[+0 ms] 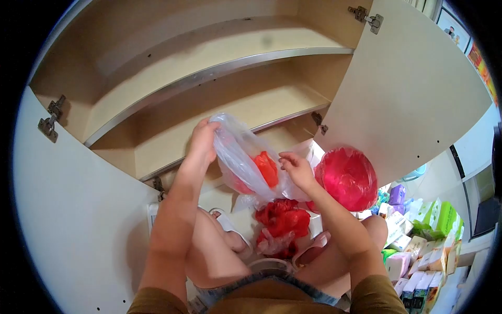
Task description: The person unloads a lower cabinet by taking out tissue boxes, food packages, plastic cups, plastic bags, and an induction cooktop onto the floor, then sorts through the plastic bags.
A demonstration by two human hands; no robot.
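A translucent white plastic bag (232,152) hangs in front of the cupboard's lower shelf. My left hand (204,140) is closed on its upper edge. Inside the bag shows a crumpled orange-red plastic bag (266,168). My right hand (297,170) is beside the bag's right side, its fingers loosely bent and apart, with nothing visible in them. Whether the fingertips touch the plastic I cannot tell. Below, between my feet, lies a heap of crumpled red plastic bags (285,222). A pink-red bin (346,178) with a clear liner stands to the right of my right hand.
Before me is a cupboard with curved shelves (219,68), its left door (89,209) and right door (413,89) swung wide. Many tissue packs (418,272) are piled on the floor at right, including a green pack (447,219). A white slipper (232,230) is on my left foot.
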